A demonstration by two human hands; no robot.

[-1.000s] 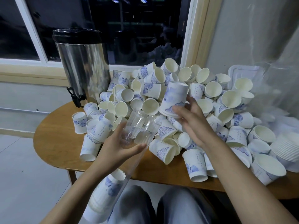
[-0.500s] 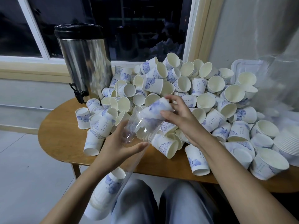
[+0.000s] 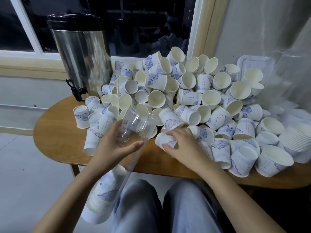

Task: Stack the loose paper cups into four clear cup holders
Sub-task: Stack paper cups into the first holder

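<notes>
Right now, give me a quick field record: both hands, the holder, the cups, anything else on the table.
left hand: grips the clear cup holder near its open mouth
right hand: curled round a paper cup lying on its side
holder contents: stacked cups in its lower end
loose cups: big heap across the table
other: metal urn, back left

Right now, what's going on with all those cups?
A person sits at a wooden table heaped with paper cups. The left hand holds a clear tube tilted toward the heap, with a stack of cups nested in its lower end. The right hand grips one cup lying on its side at the near edge of the heap.
</notes>
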